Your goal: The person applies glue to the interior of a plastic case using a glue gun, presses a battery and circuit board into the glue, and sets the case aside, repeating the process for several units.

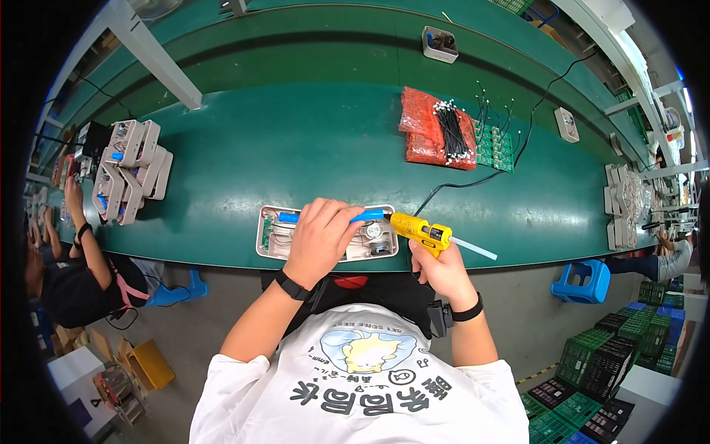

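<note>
On the near edge of the green bench lies a shallow off-white plastic housing (261, 238), with a small green circuit board (267, 233) at its left end and round parts at its right. My left hand (319, 238) is closed over a long blue tube-shaped part, perhaps a battery pack (367, 215), along the housing's far side; its middle is hidden by my fingers. My right hand (442, 274) grips a yellow hot glue gun (418, 229) by its handle. The gun's dark nozzle meets the blue part's right end, and a whitish glue stick (475, 249) sticks out of its back.
A black cord (462, 182) runs from the gun across the bench. Beyond lie red bubble wrap (423, 148), black wires (451, 131) and green boards (494, 146). Housings are stacked at left (151, 172) and right (623, 207). A co-worker's arm (90, 248) reaches in at left.
</note>
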{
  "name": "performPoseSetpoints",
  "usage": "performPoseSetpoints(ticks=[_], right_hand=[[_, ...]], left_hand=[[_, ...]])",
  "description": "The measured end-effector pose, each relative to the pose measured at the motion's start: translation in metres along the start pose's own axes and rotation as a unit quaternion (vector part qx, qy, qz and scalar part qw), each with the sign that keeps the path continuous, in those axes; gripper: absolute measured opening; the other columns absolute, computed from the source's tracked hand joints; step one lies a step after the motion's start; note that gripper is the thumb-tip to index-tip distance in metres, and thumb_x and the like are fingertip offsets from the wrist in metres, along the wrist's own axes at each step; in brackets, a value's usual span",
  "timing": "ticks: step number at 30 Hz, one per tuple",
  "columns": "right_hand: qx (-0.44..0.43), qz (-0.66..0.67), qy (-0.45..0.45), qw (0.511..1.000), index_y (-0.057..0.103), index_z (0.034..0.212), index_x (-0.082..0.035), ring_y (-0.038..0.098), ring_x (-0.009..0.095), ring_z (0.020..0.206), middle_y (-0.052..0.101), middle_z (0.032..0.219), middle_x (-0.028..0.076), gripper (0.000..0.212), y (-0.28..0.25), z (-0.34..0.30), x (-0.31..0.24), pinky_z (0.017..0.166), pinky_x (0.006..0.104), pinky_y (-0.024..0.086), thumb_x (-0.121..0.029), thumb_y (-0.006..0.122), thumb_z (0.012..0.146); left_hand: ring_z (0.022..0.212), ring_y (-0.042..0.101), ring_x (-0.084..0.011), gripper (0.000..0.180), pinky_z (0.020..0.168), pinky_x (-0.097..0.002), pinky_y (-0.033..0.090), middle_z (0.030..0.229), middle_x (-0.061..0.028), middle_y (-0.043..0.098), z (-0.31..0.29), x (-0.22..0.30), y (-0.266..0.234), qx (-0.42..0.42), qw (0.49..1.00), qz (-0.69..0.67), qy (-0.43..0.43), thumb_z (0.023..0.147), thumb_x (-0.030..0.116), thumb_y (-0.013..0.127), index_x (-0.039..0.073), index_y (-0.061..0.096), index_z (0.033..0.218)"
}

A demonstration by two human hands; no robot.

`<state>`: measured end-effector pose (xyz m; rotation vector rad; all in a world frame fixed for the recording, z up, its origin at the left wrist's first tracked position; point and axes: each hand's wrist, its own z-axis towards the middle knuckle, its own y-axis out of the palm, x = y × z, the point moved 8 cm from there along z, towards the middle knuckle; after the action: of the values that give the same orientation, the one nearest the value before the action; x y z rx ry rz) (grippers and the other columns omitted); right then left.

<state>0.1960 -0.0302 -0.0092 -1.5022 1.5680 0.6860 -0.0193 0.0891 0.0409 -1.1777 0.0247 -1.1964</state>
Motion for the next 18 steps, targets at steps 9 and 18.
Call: performPoseSetpoints(ticks=[9,18], right_hand=[[-0.016,0.011,-0.001,1.000,0.073,0.129,-0.002,0.057,0.008,0.051,0.060,0.068,-0.003,0.029,-0.0023,0.0036,0.0009,0.048,0.0271,0.047,-0.026,0.069,0.112],[-0.029,0.014,-0.014,0.999,0.070,0.135,0.000,0.058,0.008,0.052,0.069,0.076,0.000,0.032,-0.0096,-0.0014,-0.0022,0.047,0.0255,0.048,-0.022,0.067,0.112]], left_hand=[[0.101,0.066,-0.0323,0.027,0.088,-0.0441,0.055,0.109,-0.0084,0.074,-0.0001,0.0004,0.0022,0.003,1.000,0.003,-0.012,0.094,0.008,0.082,0.007,0.077,0.121],[0.099,0.067,-0.0296,0.027,0.088,-0.0426,0.055,0.108,-0.0064,0.077,0.0006,0.0051,0.0027,-0.001,1.000,-0.001,0.017,0.091,0.009,0.086,0.008,0.078,0.117]])
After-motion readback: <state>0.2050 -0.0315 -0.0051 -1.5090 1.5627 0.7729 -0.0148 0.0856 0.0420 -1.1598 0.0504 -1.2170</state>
